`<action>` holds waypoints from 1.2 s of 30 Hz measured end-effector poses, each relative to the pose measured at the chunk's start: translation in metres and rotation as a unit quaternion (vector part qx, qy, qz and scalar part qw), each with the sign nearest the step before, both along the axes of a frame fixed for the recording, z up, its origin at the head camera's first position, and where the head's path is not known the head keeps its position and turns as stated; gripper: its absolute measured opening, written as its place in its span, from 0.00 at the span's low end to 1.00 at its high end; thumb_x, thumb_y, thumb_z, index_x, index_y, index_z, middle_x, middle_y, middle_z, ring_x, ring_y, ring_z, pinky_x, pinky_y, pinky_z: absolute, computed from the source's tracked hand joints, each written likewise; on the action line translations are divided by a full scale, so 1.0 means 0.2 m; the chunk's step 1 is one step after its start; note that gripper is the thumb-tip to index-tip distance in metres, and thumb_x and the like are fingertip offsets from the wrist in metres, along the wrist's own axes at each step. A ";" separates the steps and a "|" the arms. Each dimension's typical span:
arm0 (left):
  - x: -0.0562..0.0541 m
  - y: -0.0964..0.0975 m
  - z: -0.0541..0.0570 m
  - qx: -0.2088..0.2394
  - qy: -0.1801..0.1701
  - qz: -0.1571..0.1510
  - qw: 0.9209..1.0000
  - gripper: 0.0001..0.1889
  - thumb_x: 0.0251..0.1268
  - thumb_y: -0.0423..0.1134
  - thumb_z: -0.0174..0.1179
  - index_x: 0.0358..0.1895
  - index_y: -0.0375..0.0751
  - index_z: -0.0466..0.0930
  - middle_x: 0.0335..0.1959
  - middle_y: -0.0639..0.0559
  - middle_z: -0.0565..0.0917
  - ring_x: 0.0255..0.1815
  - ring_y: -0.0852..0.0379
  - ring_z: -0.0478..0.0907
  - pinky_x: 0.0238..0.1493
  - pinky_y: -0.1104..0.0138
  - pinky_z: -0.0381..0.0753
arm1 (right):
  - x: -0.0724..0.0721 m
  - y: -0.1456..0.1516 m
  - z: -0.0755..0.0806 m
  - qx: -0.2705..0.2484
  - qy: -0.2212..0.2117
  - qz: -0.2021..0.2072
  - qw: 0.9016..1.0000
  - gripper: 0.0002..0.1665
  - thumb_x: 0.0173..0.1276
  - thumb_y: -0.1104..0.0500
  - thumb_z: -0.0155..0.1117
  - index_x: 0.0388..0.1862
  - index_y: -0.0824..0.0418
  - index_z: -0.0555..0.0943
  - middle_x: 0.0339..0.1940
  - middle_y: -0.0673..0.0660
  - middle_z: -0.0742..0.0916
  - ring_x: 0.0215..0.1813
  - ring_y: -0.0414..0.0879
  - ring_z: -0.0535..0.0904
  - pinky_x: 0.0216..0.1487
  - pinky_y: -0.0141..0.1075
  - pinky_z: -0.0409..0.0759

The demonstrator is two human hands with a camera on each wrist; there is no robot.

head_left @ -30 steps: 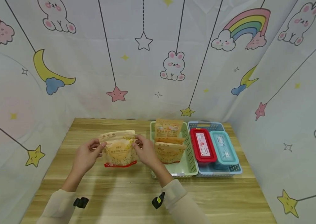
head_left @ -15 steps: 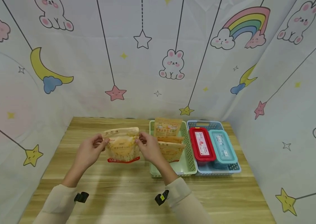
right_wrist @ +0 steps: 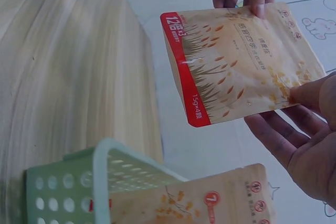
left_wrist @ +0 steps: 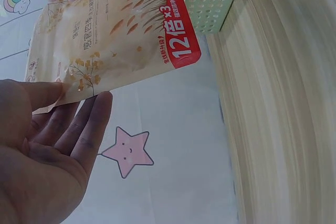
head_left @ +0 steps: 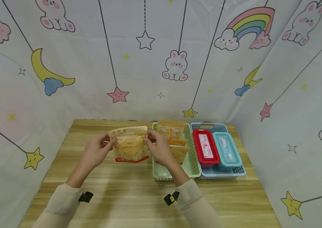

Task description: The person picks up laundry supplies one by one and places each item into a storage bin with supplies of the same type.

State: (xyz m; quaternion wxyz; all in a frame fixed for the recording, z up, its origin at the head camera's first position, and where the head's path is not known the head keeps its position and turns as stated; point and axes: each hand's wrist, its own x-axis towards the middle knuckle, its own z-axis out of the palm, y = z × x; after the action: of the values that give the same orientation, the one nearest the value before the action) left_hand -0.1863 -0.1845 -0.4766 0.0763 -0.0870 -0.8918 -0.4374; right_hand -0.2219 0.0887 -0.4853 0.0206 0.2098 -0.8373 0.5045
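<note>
A beige pouch (head_left: 130, 144) with a red strip along its bottom is held up above the table, left of the green basket. My left hand (head_left: 96, 150) pinches its left side near the top, thumb on the front and fingers behind. On the opposite side my right hand (head_left: 159, 147) pinches it the same way. In the left wrist view the pouch (left_wrist: 110, 35) spans between both hands, its printed face showing. Seen from the right wrist, the pouch (right_wrist: 241, 61) hangs beyond the rim of the green basket (right_wrist: 100, 166).
Several similar pouches (head_left: 172, 129) stand in the green basket (head_left: 190, 172). To its right, a blue basket (head_left: 222, 175) holds a red-lidded box (head_left: 206, 147) and a teal-lidded box (head_left: 227, 148). A printed white cloth (head_left: 92, 63) hangs behind the wooden table (head_left: 129, 196).
Both hands have carried the pouch right and slightly upward, closer to the green basket. It now overlaps more of the basket's left edge in the head view. The boxes stay put.
</note>
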 end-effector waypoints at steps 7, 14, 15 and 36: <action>-0.03 0.06 0.05 -0.018 0.018 -0.009 1.000 0.14 0.83 0.49 0.59 0.41 0.43 0.80 0.43 0.42 0.90 0.39 0.46 0.92 0.29 0.61 0.81 | -0.01 0.07 0.08 -0.008 0.010 0.001 1.000 0.10 0.83 0.57 0.62 0.51 0.64 0.81 0.46 0.58 0.90 0.47 0.51 0.88 0.50 0.46 0.86; -0.04 0.12 0.09 -0.003 0.028 -0.037 0.999 0.12 0.82 0.47 0.61 0.40 0.42 0.80 0.40 0.45 0.89 0.37 0.49 0.91 0.31 0.60 0.84 | 0.00 0.15 0.12 -0.011 0.038 -0.002 0.999 0.07 0.81 0.61 0.64 0.41 0.62 0.79 0.39 0.57 0.91 0.41 0.48 0.89 0.48 0.45 0.88; -0.04 0.13 0.09 0.000 0.027 -0.039 0.999 0.12 0.82 0.46 0.61 0.40 0.42 0.80 0.40 0.45 0.89 0.37 0.49 0.91 0.32 0.61 0.85 | 0.00 0.16 0.13 -0.009 0.042 -0.003 0.999 0.07 0.81 0.61 0.64 0.41 0.62 0.79 0.39 0.57 0.92 0.41 0.48 0.89 0.48 0.45 0.88; -0.08 0.34 0.11 0.010 0.030 -0.114 0.993 0.09 0.81 0.42 0.63 0.39 0.44 0.81 0.36 0.50 0.88 0.37 0.54 0.91 0.27 0.63 0.79 | 0.05 0.40 0.16 0.003 0.031 -0.036 0.999 0.04 0.79 0.62 0.67 0.43 0.61 0.81 0.41 0.59 0.91 0.47 0.56 0.91 0.39 0.39 0.90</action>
State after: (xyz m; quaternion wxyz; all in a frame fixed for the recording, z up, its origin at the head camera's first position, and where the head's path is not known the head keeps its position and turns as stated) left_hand -0.2033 -0.1161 -0.4540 0.0536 -0.2003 -0.8690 -0.4494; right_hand -0.2112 0.1694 -0.4539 0.0641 0.1948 -0.8448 0.4943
